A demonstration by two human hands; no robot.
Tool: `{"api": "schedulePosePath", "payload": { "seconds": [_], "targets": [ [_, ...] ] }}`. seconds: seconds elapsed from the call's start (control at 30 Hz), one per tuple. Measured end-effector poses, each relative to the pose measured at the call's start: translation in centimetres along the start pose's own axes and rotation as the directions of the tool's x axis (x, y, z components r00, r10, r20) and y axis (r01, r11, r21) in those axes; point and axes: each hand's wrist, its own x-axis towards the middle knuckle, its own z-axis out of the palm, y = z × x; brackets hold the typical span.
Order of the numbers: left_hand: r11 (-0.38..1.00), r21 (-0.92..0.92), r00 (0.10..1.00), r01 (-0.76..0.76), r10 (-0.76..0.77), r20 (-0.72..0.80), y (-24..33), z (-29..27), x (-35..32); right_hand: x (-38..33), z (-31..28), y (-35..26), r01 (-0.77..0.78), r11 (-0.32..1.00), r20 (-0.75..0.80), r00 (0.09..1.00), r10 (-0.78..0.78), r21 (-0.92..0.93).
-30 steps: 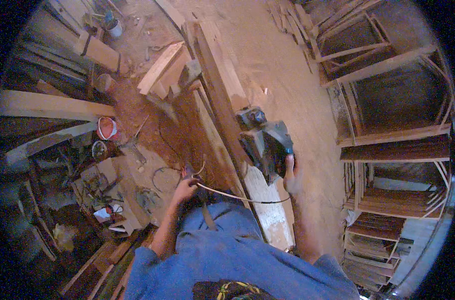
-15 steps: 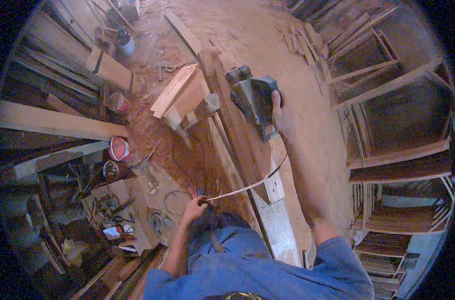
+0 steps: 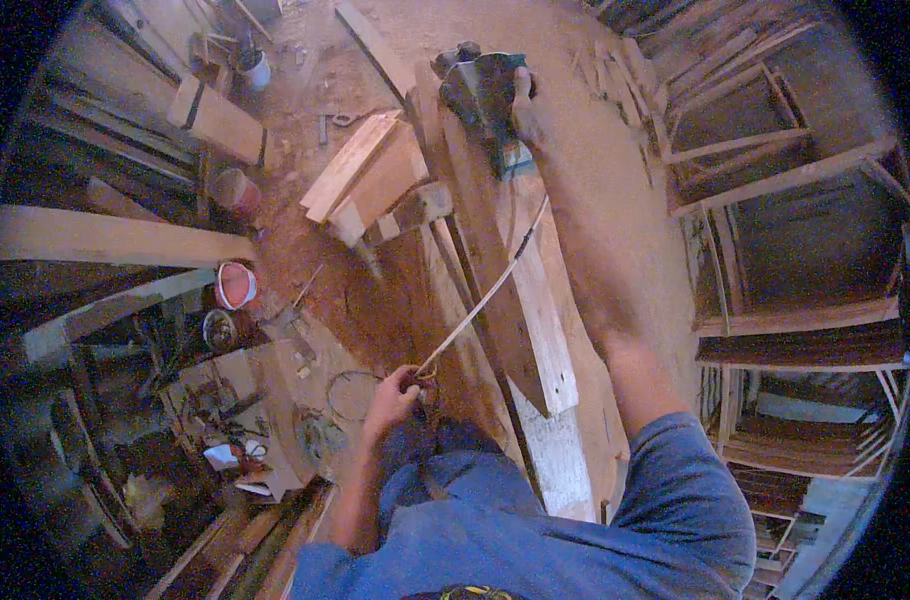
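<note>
My right hand (image 3: pixel 530 118) is stretched far forward, closed on a dark green and black electric planer (image 3: pixel 478 92). The planer sits at the far end of a long wooden board (image 3: pixel 545 345), whose near part looks pale. From the planer a cord (image 3: pixel 477 310), whitish with a dark stretch, runs back toward me. Its near part is pinched by my left hand (image 3: pixel 395 394), held low in front of my body, left of the board. The planer's underside and most of my right fingers are hidden.
Left of the board lie stacked wooden offcuts (image 3: pixel 360 175). A red-and-white bucket (image 3: pixel 237 286) and a white bucket (image 3: pixel 253 70) stand farther left. Timber beams (image 3: pixel 125 240) jut in from the left. Wooden frames (image 3: pixel 785 325) line the right side.
My right hand has pushed the planer forward and slightly left along the board. The cord now stretches straighter and more forward; my left hand has risen slightly.
</note>
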Motion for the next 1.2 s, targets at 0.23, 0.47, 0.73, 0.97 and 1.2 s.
{"api": "schedulePosePath", "payload": {
  "seconds": [0.23, 0.47, 0.73, 0.97, 1.2],
  "targets": [
    [0.998, 0.008, 0.997, -0.055, 0.055, -0.047, -6.7, 1.1, -0.7, -11.9, -9.0, 4.8, -0.048, 0.985, 0.051, 0.998, 0.04, 0.166],
    [0.993, 0.116, 0.997, -0.031, 0.023, 0.069, -5.3, 4.8, -6.7, -41.3, -23.6, 9.6, -0.334, 0.94, 0.103, 0.94, 0.326, 0.073],
    [0.97, 0.18, 0.948, -0.166, 0.106, 0.3, -5.2, 9.3, -8.1, -54.6, -30.4, 12.5, -0.389, 0.916, 0.018, 0.92, 0.392, -0.095],
    [0.971, 0.201, 0.976, -0.132, 0.091, 0.199, -6.6, 9.3, -9.6, -53.9, -30.0, 11.7, -0.273, 0.955, 0.053, 0.958, 0.281, -0.115],
    [0.965, 0.228, 0.971, -0.128, 0.076, 0.226, -6.6, 9.0, -10.6, -54.4, -29.2, 12.9, -0.315, 0.945, 0.018, 0.949, 0.314, 0.089]
  ]
}}
